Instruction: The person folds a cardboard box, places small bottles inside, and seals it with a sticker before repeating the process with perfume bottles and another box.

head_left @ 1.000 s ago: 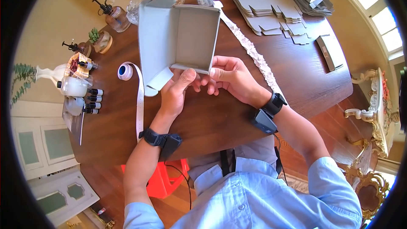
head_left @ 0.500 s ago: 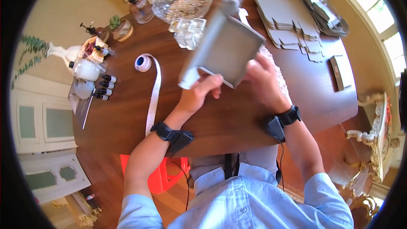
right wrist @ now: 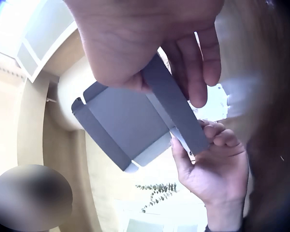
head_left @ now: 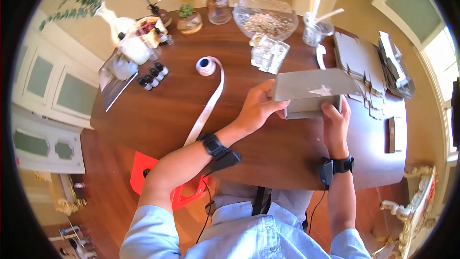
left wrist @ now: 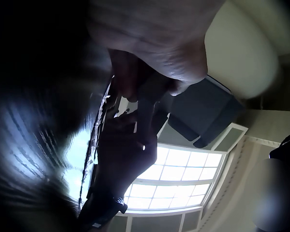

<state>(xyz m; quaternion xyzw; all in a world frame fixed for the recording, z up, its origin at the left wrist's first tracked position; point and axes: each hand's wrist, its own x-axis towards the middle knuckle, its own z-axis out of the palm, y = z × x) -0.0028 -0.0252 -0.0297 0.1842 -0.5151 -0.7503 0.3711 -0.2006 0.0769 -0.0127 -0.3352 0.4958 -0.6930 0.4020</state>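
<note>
Held up off the table, between both hands and within the grasp of each: a grey box, lid open, long side roughly crosswise from hand to hand. Gripped at its left end by the left hand, fingers curled; pinched at the right wall by the right hand, thumb inside. Neither hand clearly nearer. Beyond, clear blocks; farther right, flat grey cartons; well left, a tape roll. Nothing visibly blocking either hand.

A hand could pass between the white ribbon roll and the clear square blocks; beyond the open grey cardboard box, the flat grey cardboard stack obstructs the right side.
</note>
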